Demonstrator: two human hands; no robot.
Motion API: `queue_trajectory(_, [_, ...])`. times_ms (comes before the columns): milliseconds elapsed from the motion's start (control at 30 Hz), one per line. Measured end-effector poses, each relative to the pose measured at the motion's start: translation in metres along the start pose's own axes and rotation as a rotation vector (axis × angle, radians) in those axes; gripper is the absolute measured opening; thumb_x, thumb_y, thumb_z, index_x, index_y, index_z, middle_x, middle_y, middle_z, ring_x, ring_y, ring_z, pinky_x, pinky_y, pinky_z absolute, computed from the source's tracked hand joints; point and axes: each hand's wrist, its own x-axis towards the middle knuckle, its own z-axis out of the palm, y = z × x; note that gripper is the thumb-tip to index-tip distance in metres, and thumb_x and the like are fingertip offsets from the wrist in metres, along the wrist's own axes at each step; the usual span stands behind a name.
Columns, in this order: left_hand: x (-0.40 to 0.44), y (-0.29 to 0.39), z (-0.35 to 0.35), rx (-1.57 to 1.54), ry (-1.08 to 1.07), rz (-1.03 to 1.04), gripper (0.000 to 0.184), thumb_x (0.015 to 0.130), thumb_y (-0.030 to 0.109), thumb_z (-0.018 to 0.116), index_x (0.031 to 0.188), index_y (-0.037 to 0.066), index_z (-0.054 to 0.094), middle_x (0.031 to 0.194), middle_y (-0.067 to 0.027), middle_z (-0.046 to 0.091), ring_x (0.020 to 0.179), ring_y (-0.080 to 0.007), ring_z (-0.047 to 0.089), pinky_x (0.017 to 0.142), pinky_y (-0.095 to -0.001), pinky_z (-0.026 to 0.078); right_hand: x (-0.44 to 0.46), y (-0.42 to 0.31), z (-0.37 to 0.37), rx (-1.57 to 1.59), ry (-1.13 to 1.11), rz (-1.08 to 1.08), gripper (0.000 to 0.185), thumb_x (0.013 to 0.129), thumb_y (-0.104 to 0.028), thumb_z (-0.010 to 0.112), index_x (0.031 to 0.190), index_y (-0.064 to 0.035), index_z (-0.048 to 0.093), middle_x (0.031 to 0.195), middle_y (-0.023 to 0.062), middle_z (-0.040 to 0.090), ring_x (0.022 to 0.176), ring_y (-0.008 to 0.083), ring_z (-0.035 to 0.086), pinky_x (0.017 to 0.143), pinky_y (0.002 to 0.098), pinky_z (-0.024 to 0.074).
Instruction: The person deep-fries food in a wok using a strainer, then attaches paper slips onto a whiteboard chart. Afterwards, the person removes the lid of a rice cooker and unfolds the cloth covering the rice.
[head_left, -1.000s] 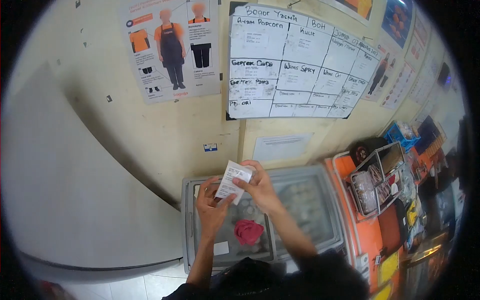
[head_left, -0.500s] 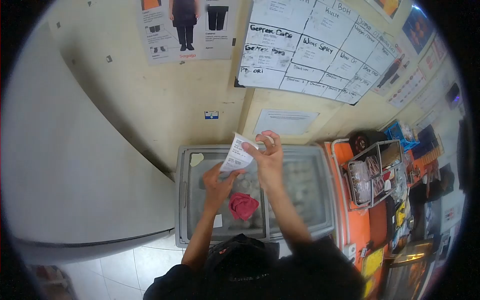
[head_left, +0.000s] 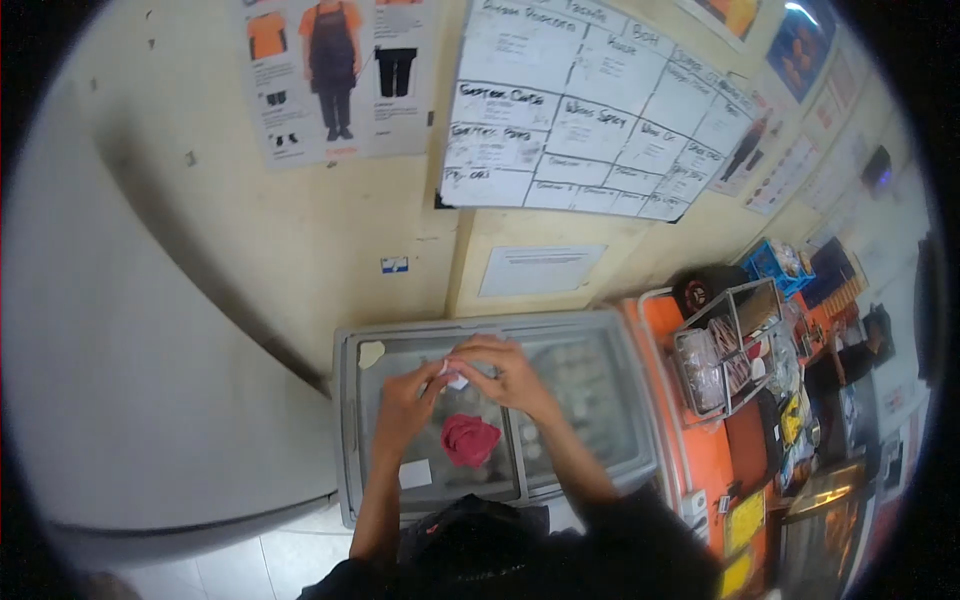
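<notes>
Both hands meet above the left part of a grey chest freezer (head_left: 345, 430) with a glass top. Between their fingertips is a small bit of white printed paper (head_left: 457, 381), mostly covered by the fingers. My left hand (head_left: 405, 405) pinches its left side, and my right hand (head_left: 503, 375) closes over it from above and the right. Just below the hands, a crumpled red cloth (head_left: 470, 440) lies on the glass. A white paper piece (head_left: 415, 473) rests on the glass near my left forearm.
A large grey-white appliance (head_left: 180, 350) stands at the left. On the wall hang a whiteboard (head_left: 590, 120) and posters. To the right, an orange table (head_left: 705, 465) holds a metal rack (head_left: 735, 350) with packets and a blue basket (head_left: 775, 265). Another person (head_left: 850, 365) is at far right.
The white paper, earlier spread flat between the hands, is now folded or crumpled small. My right hand has come down and closed, and both hands are together.
</notes>
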Motion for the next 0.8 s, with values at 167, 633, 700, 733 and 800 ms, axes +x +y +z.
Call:
queue_trajectory(167, [-0.004, 0.012, -0.005, 0.129, -0.168, -0.043, 0.019, 0.086, 0.009, 0.066, 0.102, 0.0, 0.067, 0.079, -0.0195, 0.066, 0.071, -0.0359, 0.065, 0.06, -0.0361, 0.05, -0.006, 0.007, -0.011, 0.168, -0.194, 0.044, 0.017, 0.084, 0.001, 0.067, 0.101, 0.0026, 0.067, 0.093, 0.0158, 0.069, 0.081, 0.028, 0.067, 0.071, 0.0336, 0.053])
queue_trajectory(633, [-0.025, -0.031, 0.016, 0.073, -0.219, -0.044, 0.018, 0.083, 0.01, 0.069, 0.1, 0.004, 0.069, 0.084, -0.0194, 0.067, 0.076, -0.0381, 0.066, 0.064, -0.0388, 0.051, -0.051, 0.045, 0.019, 0.266, -0.1, 0.092, 0.016, 0.083, 0.004, 0.066, 0.099, 0.0034, 0.067, 0.091, 0.0141, 0.069, 0.08, 0.0228, 0.066, 0.072, 0.0313, 0.052])
queue_trajectory(700, [-0.03, -0.033, 0.016, 0.062, -0.234, -0.032, 0.018, 0.083, 0.01, 0.069, 0.1, 0.004, 0.069, 0.085, -0.0196, 0.067, 0.077, -0.0377, 0.066, 0.065, -0.0386, 0.051, -0.059, 0.045, 0.024, 0.269, -0.084, 0.112, 0.014, 0.084, 0.002, 0.065, 0.098, 0.0034, 0.067, 0.09, 0.0139, 0.069, 0.079, 0.0228, 0.066, 0.072, 0.0315, 0.0517])
queue_trajectory(733, [-0.03, -0.029, 0.015, 0.077, -0.234, -0.03, 0.018, 0.082, 0.01, 0.069, 0.099, 0.003, 0.068, 0.086, -0.0194, 0.067, 0.078, -0.0366, 0.067, 0.066, -0.038, 0.051, -0.061, 0.044, 0.027, 0.264, -0.074, 0.126, 0.013, 0.085, 0.0, 0.065, 0.097, 0.0034, 0.067, 0.09, 0.0138, 0.069, 0.078, 0.0227, 0.066, 0.071, 0.0317, 0.0514])
queue_trajectory(800, [-0.032, -0.026, 0.016, 0.094, -0.244, -0.03, 0.018, 0.082, 0.01, 0.07, 0.098, 0.002, 0.068, 0.087, -0.0191, 0.068, 0.078, -0.0355, 0.067, 0.066, -0.0374, 0.051, -0.065, 0.044, 0.03, 0.257, -0.056, 0.161, 0.013, 0.084, 0.001, 0.065, 0.096, 0.0033, 0.066, 0.09, 0.0135, 0.069, 0.08, 0.0223, 0.066, 0.071, 0.0315, 0.0514])
